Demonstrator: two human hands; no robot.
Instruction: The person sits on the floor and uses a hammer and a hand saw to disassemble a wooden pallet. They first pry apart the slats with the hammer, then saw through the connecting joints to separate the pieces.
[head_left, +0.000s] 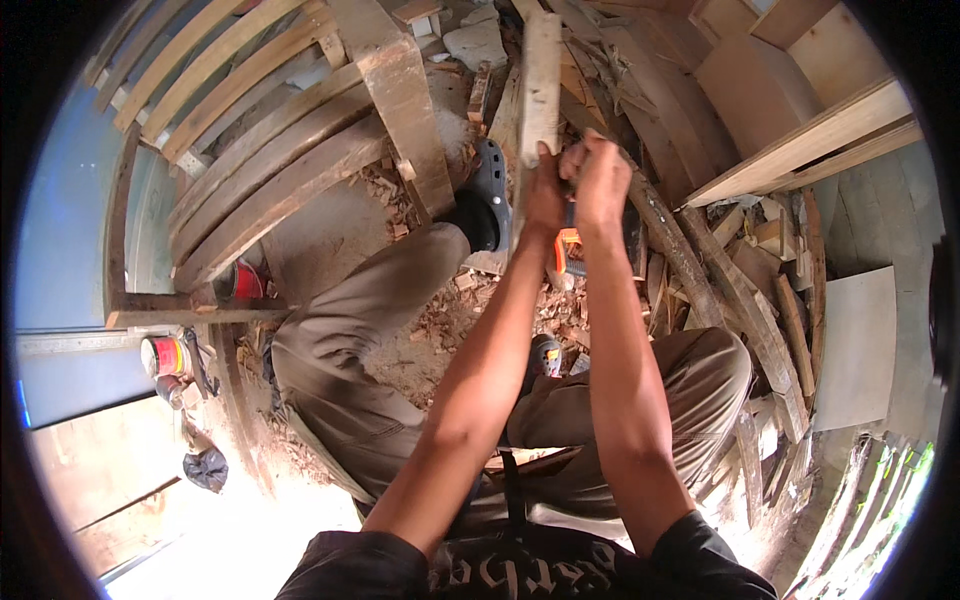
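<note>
a hand could pass over the chip-strewn floor (440, 325) between the left leg (350, 300) and the left forearm (470, 400), though the shoe (490, 195) and board (541, 85) block the far end and the frame (405, 100) the far left. the 2 hands, left (543, 200) and right (602, 185), leave little room between them above the orange tool (563, 252), and the pole (667, 228) crowds the right hand's outer side.

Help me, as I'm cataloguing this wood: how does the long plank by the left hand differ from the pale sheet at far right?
The long plank is narrow, while the pale sheet is broad. The long plank shows dark marks; the pale sheet looks plainer. The left hand is against the long plank, whereas no hand touches the pale sheet. Both are light-coloured.
</note>
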